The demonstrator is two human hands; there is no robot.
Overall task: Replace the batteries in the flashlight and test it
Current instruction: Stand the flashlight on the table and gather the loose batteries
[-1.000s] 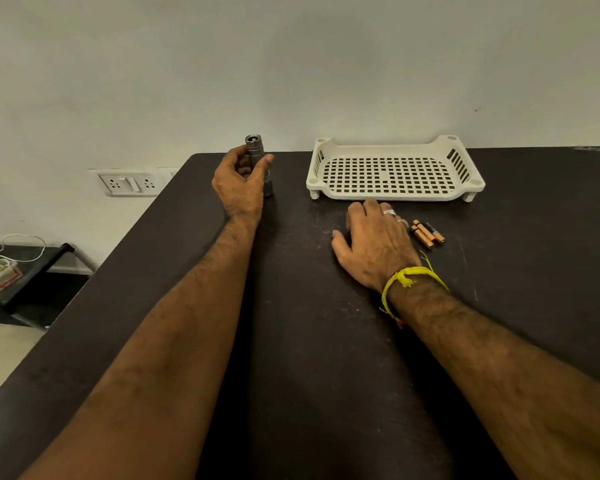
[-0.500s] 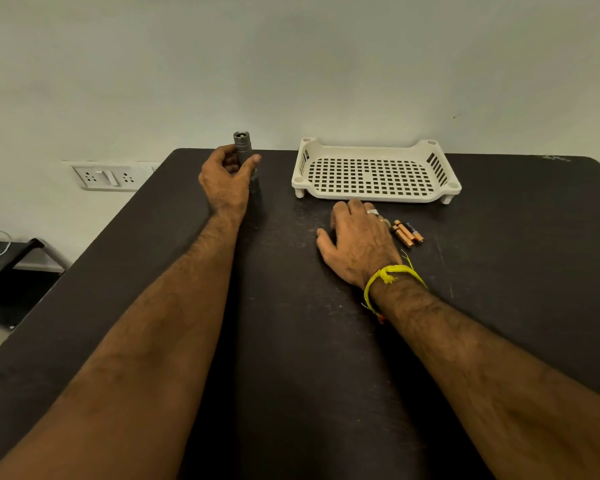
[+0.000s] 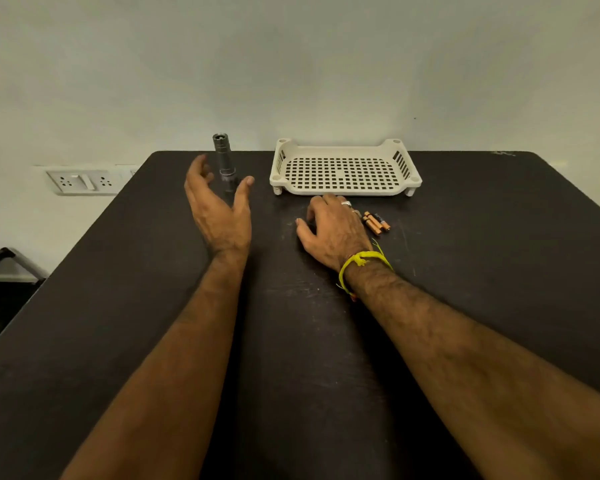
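Observation:
A grey metal flashlight (image 3: 223, 157) stands upright on the dark table (image 3: 499, 271) near its far left edge. My left hand (image 3: 219, 209) hovers just in front of it, fingers and thumb spread apart, not touching it. My right hand (image 3: 333, 230) rests palm down on the table, a ring on one finger and a yellow thread at the wrist. Its fingers lie curled over the surface, and whether anything is under them is hidden. A few small copper-and-black batteries (image 3: 376, 222) lie side by side just right of that hand.
A cream perforated plastic tray (image 3: 409, 181) sits at the back of the table against the wall, just beyond my right hand. A white wall socket plate (image 3: 84, 181) is on the wall to the left. A dark stand (image 3: 0, 268) is at the far left, below the table.
My left hand has let go of the flashlight and drawn back towards me with fingers spread; the flashlight stays standing. The right hand has kept still.

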